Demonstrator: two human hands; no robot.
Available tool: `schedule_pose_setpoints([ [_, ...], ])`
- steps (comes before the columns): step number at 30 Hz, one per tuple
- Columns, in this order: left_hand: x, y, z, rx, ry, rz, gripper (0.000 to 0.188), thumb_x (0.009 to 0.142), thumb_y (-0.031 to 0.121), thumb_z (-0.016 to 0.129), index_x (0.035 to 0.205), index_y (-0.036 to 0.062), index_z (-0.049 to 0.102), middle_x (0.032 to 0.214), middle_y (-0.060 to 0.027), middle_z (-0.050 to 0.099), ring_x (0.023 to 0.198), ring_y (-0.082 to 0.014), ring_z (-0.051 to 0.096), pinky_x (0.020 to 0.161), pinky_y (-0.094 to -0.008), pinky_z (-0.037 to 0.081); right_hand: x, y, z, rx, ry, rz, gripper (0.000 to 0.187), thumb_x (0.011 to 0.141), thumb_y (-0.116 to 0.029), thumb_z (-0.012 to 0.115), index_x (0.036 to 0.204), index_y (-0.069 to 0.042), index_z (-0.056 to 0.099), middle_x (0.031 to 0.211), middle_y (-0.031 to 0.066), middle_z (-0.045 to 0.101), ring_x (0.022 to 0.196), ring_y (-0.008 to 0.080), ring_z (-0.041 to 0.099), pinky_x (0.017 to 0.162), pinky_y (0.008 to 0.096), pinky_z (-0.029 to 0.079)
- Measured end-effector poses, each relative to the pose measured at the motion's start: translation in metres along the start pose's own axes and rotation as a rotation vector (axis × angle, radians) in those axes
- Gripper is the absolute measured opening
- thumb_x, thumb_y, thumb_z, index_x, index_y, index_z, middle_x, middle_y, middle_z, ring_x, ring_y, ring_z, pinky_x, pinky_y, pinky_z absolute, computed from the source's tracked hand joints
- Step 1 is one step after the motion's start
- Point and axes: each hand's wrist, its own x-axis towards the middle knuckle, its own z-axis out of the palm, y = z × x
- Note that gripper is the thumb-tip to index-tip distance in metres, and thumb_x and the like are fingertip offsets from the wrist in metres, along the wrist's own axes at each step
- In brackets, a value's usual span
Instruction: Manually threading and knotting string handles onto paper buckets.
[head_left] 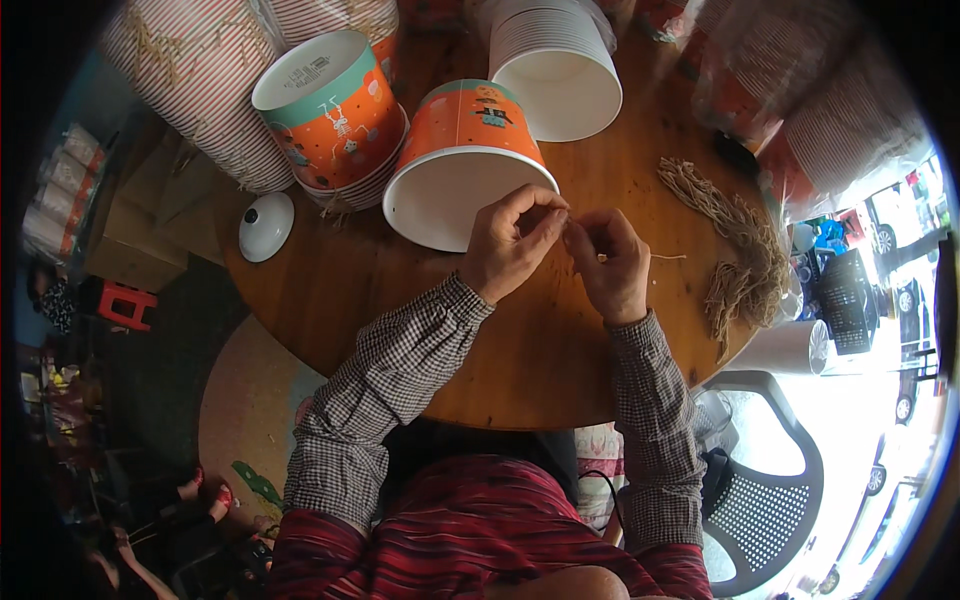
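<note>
My left hand (512, 245) and my right hand (612, 265) meet over the wooden table, thumbs and fingers pinched together on a thin cord. A pale tail of the cord (668, 257) sticks out to the right past my right hand; the part between my fingertips is too small to make out. Just behind my left hand, an orange paper bucket (440, 125) lies tipped with its white mouth toward me. To the right, a bundle of tan twine cords (745, 260) is spread along the table.
Orange buckets (345, 125) with a teal band stand stacked at the back left, beside tall striped stacks (180, 90). White nested buckets (555, 80) lie behind. A white lid (267, 228) sits at the table's left edge. A grey chair (770, 500) stands at right.
</note>
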Motion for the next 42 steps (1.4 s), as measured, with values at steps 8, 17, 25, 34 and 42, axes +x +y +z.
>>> schedule_pose_setpoints([
  [8,-0.001,0.0,-0.001,0.027,0.002,-0.062,0.007,0.085,0.004,0.062,0.091,0.0006,0.06,0.077,-0.0024,0.063,0.065,-0.0071,0.059,0.058,-0.0225,0.048,-0.001,-0.005,-0.001,-0.028,-0.033,0.015,0.009,0.083,-0.005,0.065,0.086,-0.001,0.058,0.069,0.0032,0.063,0.062,0.0069,0.061,0.057,0.0222,0.048],
  [17,-0.001,-0.003,0.001,0.199,0.041,0.201,0.011,0.081,-0.001,0.063,0.091,0.0022,0.059,0.079,-0.0083,0.064,0.066,-0.0177,0.063,0.059,-0.0275,0.051,0.0,-0.005,0.0,-0.006,-0.035,-0.015,0.009,0.084,-0.005,0.065,0.088,-0.001,0.058,0.071,0.0029,0.063,0.062,0.0061,0.061,0.056,0.0218,0.048],
  [25,0.003,-0.004,-0.001,0.365,0.06,0.393,0.014,0.079,-0.002,0.063,0.091,0.0031,0.058,0.076,-0.0101,0.062,0.068,-0.0265,0.063,0.058,-0.0345,0.051,0.0,-0.001,0.0,0.012,-0.033,0.012,0.009,0.084,-0.005,0.065,0.087,0.0,0.059,0.07,0.0025,0.063,0.061,0.0055,0.059,0.056,0.0217,0.047],
  [34,0.004,-0.012,-0.004,0.481,0.04,0.47,0.015,0.077,0.003,0.067,0.09,0.0072,0.061,0.079,-0.0043,0.06,0.071,-0.0237,0.061,0.061,-0.035,0.049,0.002,-0.006,-0.003,0.128,-0.056,0.107,0.007,0.088,-0.006,0.062,0.089,0.0,0.058,0.069,0.0019,0.062,0.058,0.0043,0.057,0.052,0.0187,0.046],
  [42,0.002,-0.004,-0.005,0.451,0.006,0.346,0.016,0.076,0.004,0.066,0.09,0.007,0.061,0.079,-0.005,0.059,0.069,-0.0233,0.061,0.061,-0.0339,0.05,0.002,-0.003,-0.003,0.129,-0.072,0.087,0.006,0.087,-0.003,0.061,0.091,0.0,0.057,0.069,0.002,0.061,0.059,0.0053,0.057,0.054,0.0205,0.047],
])
